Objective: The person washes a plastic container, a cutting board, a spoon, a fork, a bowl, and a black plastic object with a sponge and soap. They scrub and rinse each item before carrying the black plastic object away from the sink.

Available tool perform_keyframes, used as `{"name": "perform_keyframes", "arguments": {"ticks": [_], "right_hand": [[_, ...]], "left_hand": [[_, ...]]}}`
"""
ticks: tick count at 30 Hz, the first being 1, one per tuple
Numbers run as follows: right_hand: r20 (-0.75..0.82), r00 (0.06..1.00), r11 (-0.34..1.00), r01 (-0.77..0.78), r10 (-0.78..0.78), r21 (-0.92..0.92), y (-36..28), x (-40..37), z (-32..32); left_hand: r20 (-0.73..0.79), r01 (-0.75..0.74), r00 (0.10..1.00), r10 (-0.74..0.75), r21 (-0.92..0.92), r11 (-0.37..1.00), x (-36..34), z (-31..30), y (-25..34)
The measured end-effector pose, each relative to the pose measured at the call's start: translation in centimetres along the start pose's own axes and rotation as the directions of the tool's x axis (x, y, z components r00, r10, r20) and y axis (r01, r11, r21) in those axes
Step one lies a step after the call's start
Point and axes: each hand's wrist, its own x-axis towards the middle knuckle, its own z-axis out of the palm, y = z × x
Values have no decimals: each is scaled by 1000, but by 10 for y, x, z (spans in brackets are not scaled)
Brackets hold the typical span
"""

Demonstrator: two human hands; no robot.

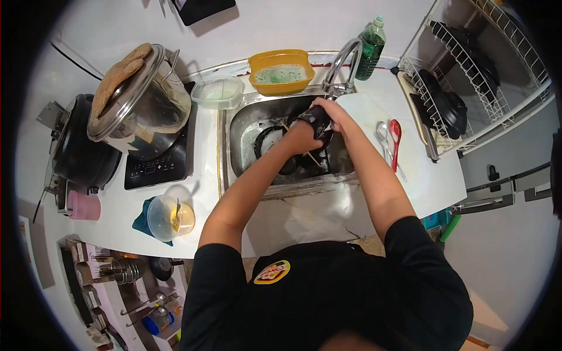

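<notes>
Over the sink (pixel 235 131), my right hand (pixel 332 113) grips the rim of a soapy black bowl (pixel 314 119) from the far right side. My left hand (pixel 301 139) is closed against the same bowl from the near left; its fingertips are partly hidden there. White suds cling to the dark surface. Below the hands, more black dishes (pixel 264 136) lie in the basin among foam. A thin wooden stick (pixel 314 158) slants out from under my left hand. The faucet (pixel 345 58) arches just behind my right hand.
A yellow basin (pixel 281 89) of suds and a clear tub (pixel 218 93) stand behind the sink. Green dish soap (pixel 370 50) is at the back right. Spoons (pixel 395 137) lie right of the sink, near a dish rack (pixel 468 76). A large pot (pixel 149 105) sits on the left cooktop (pixel 158 169).
</notes>
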Motion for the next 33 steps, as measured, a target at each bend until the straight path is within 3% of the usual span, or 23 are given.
{"name": "perform_keyframes", "arguments": {"ticks": [3,4,6,9,11,13,15,16,18,19,21,22,25,26,27,28,29,31,32,33], "right_hand": [[-92,988,981,-139,127,-137,1,-4,-1],[-97,968,961,-244,232,-133,1,-6,-1],[65,965,967,-250,253,-46,1,-25,-7],[372,918,949,-229,137,218,11,-54,-7],[599,801,906,-256,3,337,18,-72,-3],[511,858,872,-209,-54,444,36,-72,-4],[348,936,906,-102,-52,412,42,-75,-7],[208,974,964,35,-92,264,34,-84,2],[-56,970,968,231,-237,-95,23,-99,22],[-92,912,856,336,-400,-392,34,-82,22],[2,734,383,357,-679,-852,63,-39,22],[-116,799,513,260,-590,-818,53,-58,40],[-182,834,596,202,-520,-777,37,-99,61],[-166,899,831,287,-406,-476,39,-100,62],[-101,947,950,294,-304,-105,42,-100,61],[3,973,936,221,-231,276,44,-101,60],[41,987,921,127,-152,368,47,-101,56],[144,990,844,-72,-6,531,50,-103,53],[31,999,953,23,-34,301,51,-101,53],[-69,979,979,195,-191,53,61,-94,53]], "left_hand": [[-195,-227,951,238,76,971,-2,7,-7],[-54,-130,991,124,-140,982,2,-4,-9],[297,163,955,-13,-487,858,15,-33,-15],[390,341,920,38,-845,411,14,-61,-4],[320,305,946,-51,-825,476,17,-67,7],[239,265,963,-121,-789,554,20,-72,19],[-96,-29,994,-48,-668,744,33,-57,-4],[-246,-181,968,48,-550,815,33,-63,-8],[-199,-144,980,5,-692,707,24,-71,11],[-394,-376,896,207,-420,826,24,-58,18],[-428,-136,895,125,5,991,18,-31,37],[-487,88,872,-55,44,995,15,-30,54],[-453,94,885,-108,-53,994,9,-36,37],[-584,-279,773,246,34,960,18,-27,1],[-547,-224,828,-124,-525,821,19,-20,-11],[-308,-137,859,-410,-908,395,21,-15,-17],[50,-46,856,-515,-984,-171,23,-10,-23],[69,96,940,-334,-993,66,23,-10,-33],[-298,-52,925,-237,-715,697,29,-3,-32],[-506,-127,860,71,-78,989,37,7,-23]]}}
